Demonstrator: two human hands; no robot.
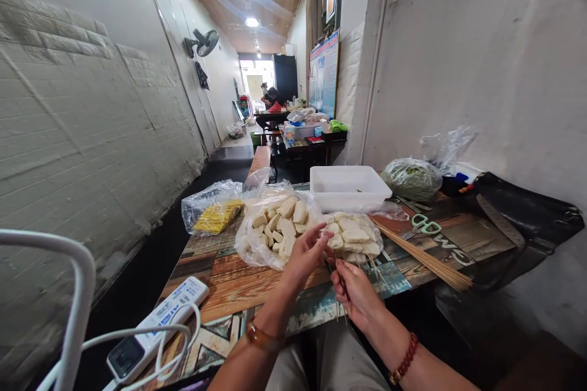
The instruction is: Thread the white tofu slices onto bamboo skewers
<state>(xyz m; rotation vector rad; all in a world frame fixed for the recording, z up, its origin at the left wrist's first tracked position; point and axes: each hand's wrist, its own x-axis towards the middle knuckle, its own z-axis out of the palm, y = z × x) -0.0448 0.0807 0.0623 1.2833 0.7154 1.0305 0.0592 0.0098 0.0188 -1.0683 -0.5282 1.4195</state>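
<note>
Right hand (355, 293): closed on a thin skewer (332, 269), pinched between thumb and fingers. The skewer's long axis runs from near the person up and away; its far tip points toward the left hand and the tofu pile (355, 235).

Left hand (307, 250): fingers curled, fingertips against a piece at the near left edge of the tofu pile. The view does not show whether the piece is gripped or only touched.

Key relation: the touched piece lies just beyond the skewer tip, forward and slightly left of the right hand. The left hand is the nearer hand to the tofu. The two hands are close together but apart.

Surroundings on the surface (238, 287):
- Bag (275, 229) of more tofu, left of the pile.
- Skewer bundle (426, 259), right of the pile, lying diagonally.
- Scissors (425, 226), just beyond the bundle.
- White tray (348, 195), behind the pile.
</note>
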